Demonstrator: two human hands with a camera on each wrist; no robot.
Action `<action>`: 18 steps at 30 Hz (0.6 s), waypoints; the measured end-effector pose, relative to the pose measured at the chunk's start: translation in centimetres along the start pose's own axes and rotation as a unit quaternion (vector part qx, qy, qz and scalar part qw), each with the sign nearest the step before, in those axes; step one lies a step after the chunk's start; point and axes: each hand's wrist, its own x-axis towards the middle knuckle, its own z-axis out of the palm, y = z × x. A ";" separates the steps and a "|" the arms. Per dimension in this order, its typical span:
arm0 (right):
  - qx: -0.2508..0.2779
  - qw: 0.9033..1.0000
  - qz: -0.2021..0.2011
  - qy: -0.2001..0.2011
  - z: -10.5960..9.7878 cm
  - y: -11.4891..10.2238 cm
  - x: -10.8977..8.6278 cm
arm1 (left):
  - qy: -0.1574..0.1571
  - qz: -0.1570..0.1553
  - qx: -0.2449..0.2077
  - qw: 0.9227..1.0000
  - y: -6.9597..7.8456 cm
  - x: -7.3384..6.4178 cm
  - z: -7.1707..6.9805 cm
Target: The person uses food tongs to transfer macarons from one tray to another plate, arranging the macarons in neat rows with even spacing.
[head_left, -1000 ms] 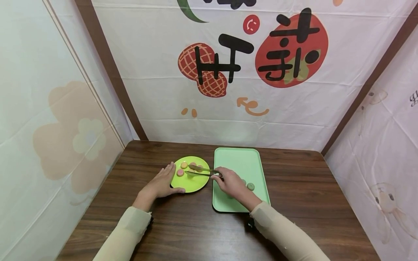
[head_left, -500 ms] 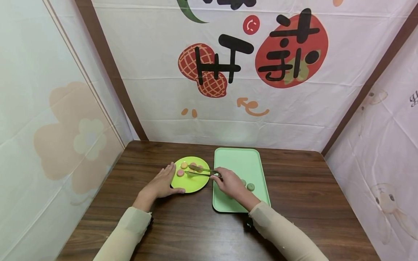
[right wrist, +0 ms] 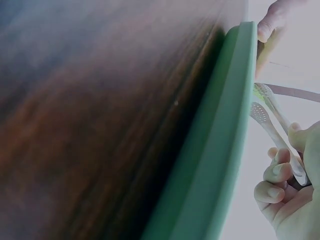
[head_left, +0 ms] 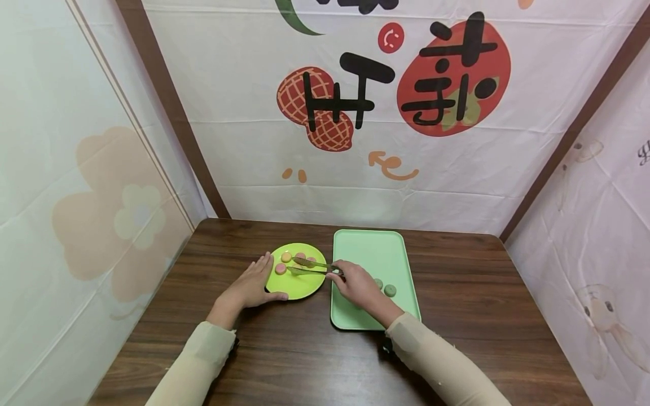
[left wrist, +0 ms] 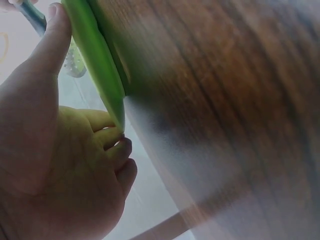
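My right hand (head_left: pixel 358 282) grips metal tongs (head_left: pixel 317 272) near their hinged end, reaching across from the tray side. The tongs' perforated tips stand apart over the lime-green plate (head_left: pixel 304 290), among small round macarons. A yellow macaron (head_left: pixel 286 257) and a pink macaron (head_left: pixel 281 269) sit left of the tips. Another pink macaron (head_left: pixel 311 262) shows partly behind the upper arm. My left hand (head_left: pixel 251 285) rests at the plate's left rim with straight fingers, its thumb along the near edge. In the left wrist view, fingertips touch the plate's rim (left wrist: pixel 92 55).
A pale green tray (head_left: pixel 368 248) lies right of the plate, under my right hand. On it are green macarons, one green macaron (head_left: pixel 390 290) plainly visible, others partly hidden by my wrist. The brown wooden table (head_left: pixel 457 282) meets a printed cloth wall (head_left: pixel 254 192) at the back.
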 end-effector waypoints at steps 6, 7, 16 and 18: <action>-0.003 1.000 -0.001 -0.004 0.0 -0.1 0.2 | 0.001 0.001 -0.002 1.000 0.0 -0.1 0.0; -0.003 1.000 -0.001 -0.005 0.0 -0.1 0.2 | 0.001 0.001 -0.003 1.000 0.0 -0.1 0.0; -0.012 1.000 -0.004 -0.006 0.0 -0.2 0.2 | 0.004 0.004 -0.005 1.000 0.0 -0.1 0.0; -0.012 1.000 -0.005 -0.006 0.0 -0.1 0.3 | 0.003 0.004 -0.005 1.000 0.0 -0.1 0.0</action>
